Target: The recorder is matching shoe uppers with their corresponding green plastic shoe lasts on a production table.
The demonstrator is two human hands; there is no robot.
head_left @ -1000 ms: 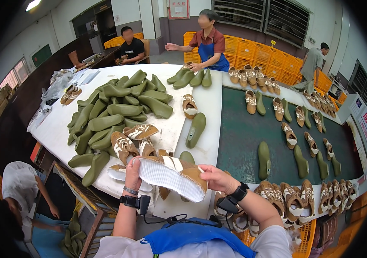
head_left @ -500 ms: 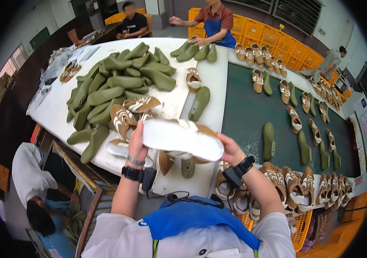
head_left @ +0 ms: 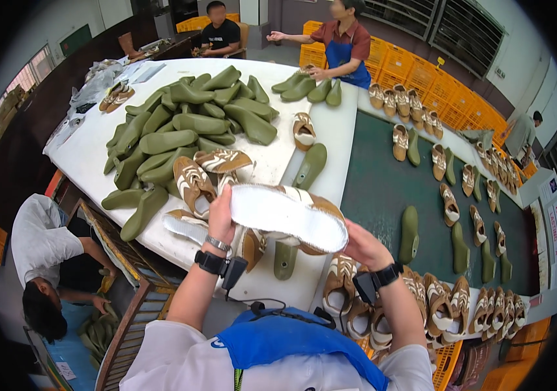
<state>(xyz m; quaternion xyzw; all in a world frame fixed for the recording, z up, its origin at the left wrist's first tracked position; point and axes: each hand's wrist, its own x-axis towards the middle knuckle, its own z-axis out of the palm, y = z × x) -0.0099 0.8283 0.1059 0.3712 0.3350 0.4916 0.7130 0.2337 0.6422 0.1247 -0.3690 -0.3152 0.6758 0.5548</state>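
Between my hands is a brown and white shoe upper [head_left: 288, 218], its white stitched bottom turned up toward me. My left hand [head_left: 221, 218] is closed on one end of it, and my right hand [head_left: 364, 246] grips the opposite end. Below it on the white table lie a green shoe last [head_left: 285, 260] and another upper [head_left: 252, 247], partly covered. Several more brown and white uppers [head_left: 192, 181] lie just beyond my left hand, against a big heap of green shoe lasts [head_left: 174, 133]. Past the held upper are a single last [head_left: 311, 166] and a shoe upper [head_left: 304, 131].
A green conveyor belt [head_left: 382, 195] on the right carries uppers and lasts in pairs. Rows of uppers [head_left: 438, 300] line its near edge. A co-worker in a blue apron [head_left: 347, 62] stands across the table; another bends over a bin [head_left: 57, 254] at left. Orange crates [head_left: 415, 78] stack behind.
The whole view has shifted slightly. The held upper has tilted, so more of its brown side shows at the right end. Both hands keep their hold.
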